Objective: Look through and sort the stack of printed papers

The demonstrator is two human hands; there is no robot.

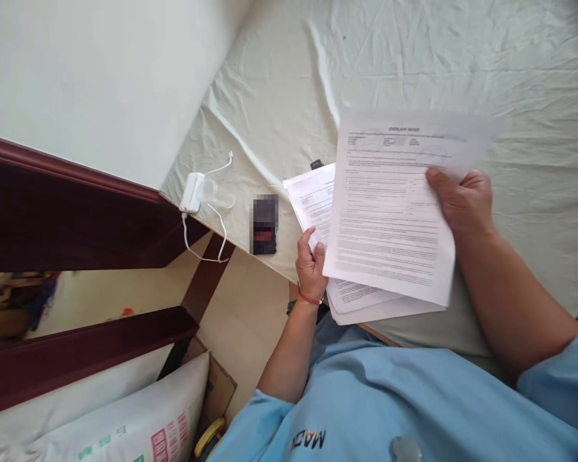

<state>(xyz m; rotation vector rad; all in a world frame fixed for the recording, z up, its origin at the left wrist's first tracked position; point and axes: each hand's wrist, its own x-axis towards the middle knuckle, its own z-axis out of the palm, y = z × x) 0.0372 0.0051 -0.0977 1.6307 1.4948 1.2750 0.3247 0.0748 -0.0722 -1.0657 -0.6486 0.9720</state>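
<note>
My right hand (462,196) grips the right edge of a printed sheet (385,212), thumb on top, its heading reading "OVERLEAF NOTES". That sheet is lifted over more printed papers (313,192), and its upper right corner is blurred. My left hand (312,263), with a red string at the wrist, is closed on the left edge of the lower papers. The front sheet hides most of the stack beneath. Just behind the papers a small black object (316,165) shows partly.
A pixelated dark object (264,224) lies left of the papers on the pale cloth (414,58). Near the table's left corner sit a white charger (191,192) with a cable and a clear cup-like piece (207,190). Dark wooden rails (67,205) and a printed white sack (139,410) are lower left.
</note>
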